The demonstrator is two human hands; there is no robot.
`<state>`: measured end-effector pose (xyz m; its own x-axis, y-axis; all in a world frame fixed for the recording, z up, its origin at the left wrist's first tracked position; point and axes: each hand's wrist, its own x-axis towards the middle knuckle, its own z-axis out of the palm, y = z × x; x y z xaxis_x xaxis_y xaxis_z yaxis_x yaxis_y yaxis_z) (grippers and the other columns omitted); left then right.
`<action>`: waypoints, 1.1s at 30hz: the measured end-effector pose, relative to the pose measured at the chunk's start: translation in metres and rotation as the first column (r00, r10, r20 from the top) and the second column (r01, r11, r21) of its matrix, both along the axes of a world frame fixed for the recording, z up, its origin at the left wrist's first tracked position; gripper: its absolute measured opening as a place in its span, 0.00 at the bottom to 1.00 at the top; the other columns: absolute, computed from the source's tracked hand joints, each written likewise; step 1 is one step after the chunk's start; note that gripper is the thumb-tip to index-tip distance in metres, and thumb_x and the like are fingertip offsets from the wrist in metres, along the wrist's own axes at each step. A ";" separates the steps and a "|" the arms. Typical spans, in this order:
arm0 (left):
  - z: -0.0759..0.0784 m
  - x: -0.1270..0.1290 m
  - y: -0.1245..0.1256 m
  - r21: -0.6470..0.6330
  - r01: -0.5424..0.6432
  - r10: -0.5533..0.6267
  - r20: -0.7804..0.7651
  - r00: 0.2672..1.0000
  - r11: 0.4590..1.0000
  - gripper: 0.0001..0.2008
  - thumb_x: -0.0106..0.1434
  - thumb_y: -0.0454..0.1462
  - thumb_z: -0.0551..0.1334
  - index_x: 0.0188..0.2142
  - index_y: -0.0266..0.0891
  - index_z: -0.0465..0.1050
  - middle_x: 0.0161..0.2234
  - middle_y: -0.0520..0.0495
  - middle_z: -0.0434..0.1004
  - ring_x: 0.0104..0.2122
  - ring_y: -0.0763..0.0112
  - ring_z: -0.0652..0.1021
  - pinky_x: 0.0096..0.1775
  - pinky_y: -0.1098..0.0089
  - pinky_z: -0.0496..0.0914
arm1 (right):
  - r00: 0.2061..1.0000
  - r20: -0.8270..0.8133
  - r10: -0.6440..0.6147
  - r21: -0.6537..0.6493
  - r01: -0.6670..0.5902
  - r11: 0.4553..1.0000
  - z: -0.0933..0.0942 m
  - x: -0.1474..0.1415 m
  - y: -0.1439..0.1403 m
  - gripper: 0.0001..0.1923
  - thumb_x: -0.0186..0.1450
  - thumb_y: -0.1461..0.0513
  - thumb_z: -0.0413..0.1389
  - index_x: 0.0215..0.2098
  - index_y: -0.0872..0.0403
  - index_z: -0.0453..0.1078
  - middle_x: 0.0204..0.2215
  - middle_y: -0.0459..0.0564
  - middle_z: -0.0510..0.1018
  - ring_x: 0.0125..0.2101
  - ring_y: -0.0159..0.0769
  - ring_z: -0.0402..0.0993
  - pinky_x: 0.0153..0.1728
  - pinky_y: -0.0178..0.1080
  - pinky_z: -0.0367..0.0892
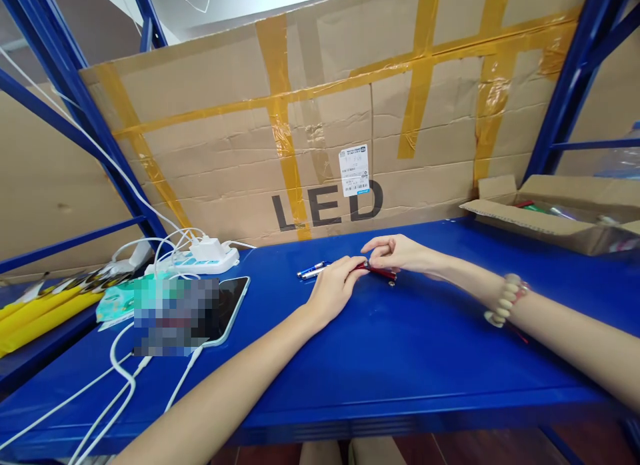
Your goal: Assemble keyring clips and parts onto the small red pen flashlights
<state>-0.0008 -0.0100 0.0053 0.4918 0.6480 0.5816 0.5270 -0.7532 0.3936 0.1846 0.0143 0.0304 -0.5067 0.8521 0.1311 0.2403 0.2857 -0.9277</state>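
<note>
My left hand (336, 286) rests on the blue shelf top (400, 345), its fingers closed over one end of a slim, dark red pen-like stick (384, 273). The other end of the stick points right, under my right hand (400, 253). The fingers of my right hand are curled together just above the stick; anything between the fingertips is too small to make out. A small metallic ring-shaped piece (391, 284) lies by the stick's right end. Beyond my left hand lie a blue pen (307, 272) and a silver pen (314, 274), partly hidden by it.
At left are a phone (234, 305), a white power strip (227, 259) with cables, a green packet (117, 298) and yellow items (45, 318). An open cardboard box (560, 215) stands at right. A large cardboard sheet (210, 165) backs the shelf, between blue metal posts (565, 85).
</note>
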 end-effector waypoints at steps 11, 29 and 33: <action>-0.005 -0.002 -0.002 0.161 -0.013 0.034 -0.126 0.992 0.987 0.15 0.65 0.41 0.48 0.43 0.40 0.70 0.31 0.48 0.72 0.32 0.71 0.73 0.35 0.72 0.67 | 0.965 0.259 -0.043 0.112 0.014 0.994 0.004 0.003 -0.003 0.15 0.49 0.53 0.59 0.19 0.56 0.69 0.13 0.45 0.70 0.15 0.26 0.64 0.12 0.28 0.53; -0.003 -0.001 -0.002 0.146 -0.050 0.070 -0.135 0.988 0.988 0.12 0.65 0.39 0.49 0.38 0.39 0.70 0.31 0.47 0.72 0.32 0.71 0.73 0.36 0.72 0.66 | 0.969 0.238 0.069 0.233 -0.126 0.964 -0.002 0.000 -0.004 0.20 0.58 0.48 0.52 0.24 0.57 0.69 0.17 0.44 0.70 0.14 0.23 0.60 0.14 0.28 0.56; 0.000 0.002 -0.004 0.029 -0.022 0.024 -0.063 0.998 0.999 0.11 0.66 0.37 0.46 0.39 0.41 0.66 0.38 0.49 0.73 0.37 0.70 0.73 0.40 0.71 0.66 | 0.974 0.226 0.037 0.265 -0.097 0.959 0.002 -0.003 -0.007 0.22 0.58 0.46 0.51 0.22 0.57 0.69 0.16 0.43 0.68 0.13 0.23 0.58 0.13 0.29 0.54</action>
<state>0.0016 -0.0135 0.0056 0.5132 0.6433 0.5681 0.5678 -0.7509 0.3373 0.1819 0.0072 0.0325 -0.6033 0.7624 0.2341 0.3980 0.5422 -0.7400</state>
